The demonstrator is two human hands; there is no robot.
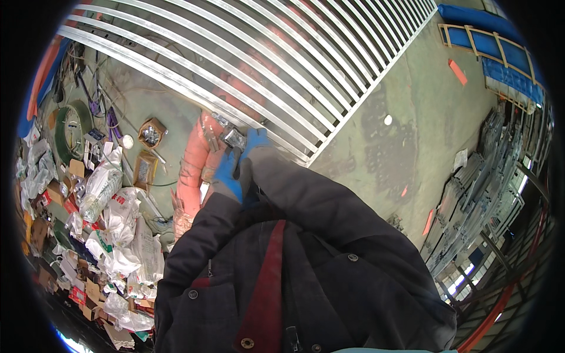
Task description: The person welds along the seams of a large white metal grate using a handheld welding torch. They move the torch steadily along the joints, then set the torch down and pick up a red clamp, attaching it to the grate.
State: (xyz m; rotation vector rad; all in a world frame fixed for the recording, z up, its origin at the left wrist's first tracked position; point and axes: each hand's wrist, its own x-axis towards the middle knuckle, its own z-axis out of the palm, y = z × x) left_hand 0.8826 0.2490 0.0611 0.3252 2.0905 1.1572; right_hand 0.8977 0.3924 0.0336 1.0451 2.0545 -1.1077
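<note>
fingers of both blue-gloved hands bunch close together at the near edge of a pale barred frame (203,69). the left hand (226,172) is bent just below a grey and dark metal tool (233,139), while the right hand (256,141) is curled at the tool's right side, beside the frame's edge bar. how firmly either set of fingers grasps it i cannot tell, since the contact is mostly hidden. the tool lies slanted along that edge, its far end pointing up and to the left.

both forearms come from a dark jacket (329,276) with a red strip down its front. just left of the hands, an orange-red tube (191,167) runs along the floor and on beneath the frame.

farther left on the greenish floor (359,150) are an open box of small metal parts (152,133), a shallow yellowish container (145,169), a heap of white plastic bags (122,217) and a green coil (73,133). well off to the right lie stacked grey metal lengths (474,188); beyond them, blue-covered stacks with wooden battens (500,50).
</note>
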